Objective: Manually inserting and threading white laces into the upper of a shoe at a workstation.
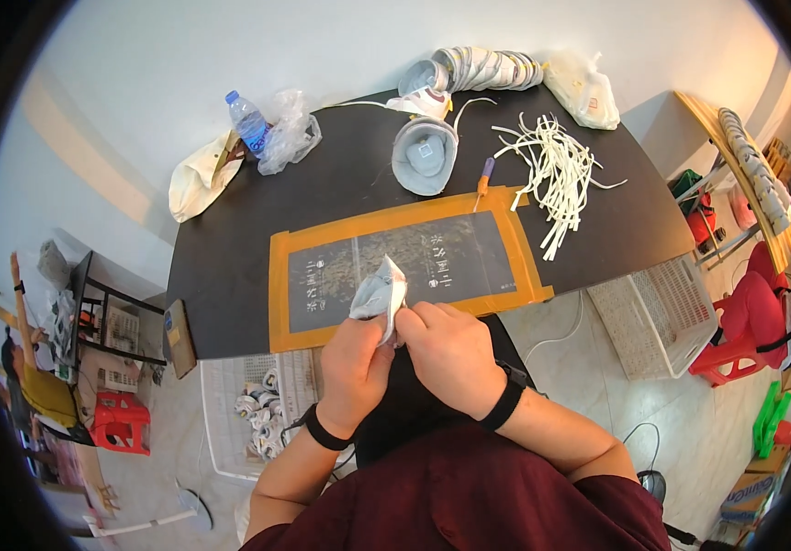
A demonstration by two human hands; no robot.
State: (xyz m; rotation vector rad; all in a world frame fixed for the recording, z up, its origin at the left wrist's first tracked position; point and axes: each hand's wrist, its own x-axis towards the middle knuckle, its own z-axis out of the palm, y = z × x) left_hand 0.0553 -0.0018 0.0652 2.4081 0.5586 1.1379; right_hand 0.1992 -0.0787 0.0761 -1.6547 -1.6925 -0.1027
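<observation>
Mask [380, 292], grey-white and folded, held upright over the near edge of the table [230, 275], both hands on it. Left hand [354, 363] grips its lower part, fingers closed round it. Right hand [450, 349] touches its right edge, fingers pinched on the mask there; exact contact is hidden behind the knuckles. Both wrists carry black bands.

Under the mask: a dark mat [414, 262] framed in orange tape, its near edge almost flush with the near table edge. Mat surface ahead of the hands is bare.

Far side of the mat: a cup-shaped mask [425, 156] lying open side up, a small tool with an orange and purple handle [484, 174] touching the mat's far edge, a loose heap of white straps [556, 170] to the right, some trailing toward the mat's right corner. A row of stacked masks [487, 69] runs along the far edge, a filled plastic bag [583, 87] beside it.

Far left corner: water bottle [246, 119], crumpled clear bag [290, 133], cloth bag [198, 179] hanging over the edge. Dark table between that corner and the mat is open.

Off the right edge a white basket [652, 312] on the floor; another with masks below left [248, 413]
</observation>
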